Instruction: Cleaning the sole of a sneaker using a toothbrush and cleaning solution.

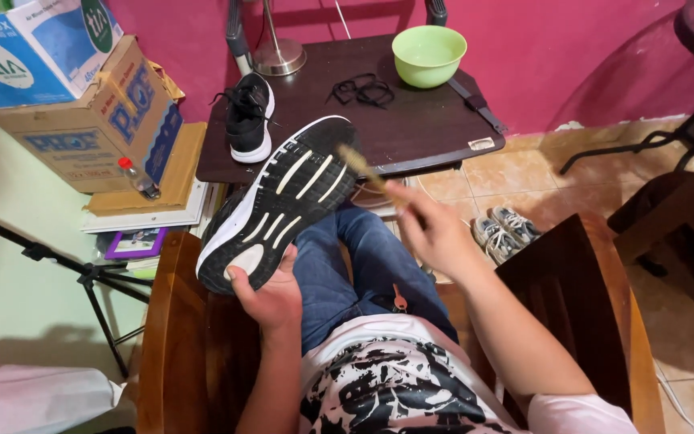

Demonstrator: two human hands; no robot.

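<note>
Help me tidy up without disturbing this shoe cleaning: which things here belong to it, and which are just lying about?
In use: black sneaker, sole up, in the left hand; brush in the right hand; second sneaker, black laces and green bowl on the table.

Lying about: cardboard boxes, grey sneakers on the floor, tripod.

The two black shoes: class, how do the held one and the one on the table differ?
The held shoe is gripped by the left hand, sole up, with no laces showing; the table shoe stands upright, untouched and laced. Both are black with white soles.
</note>
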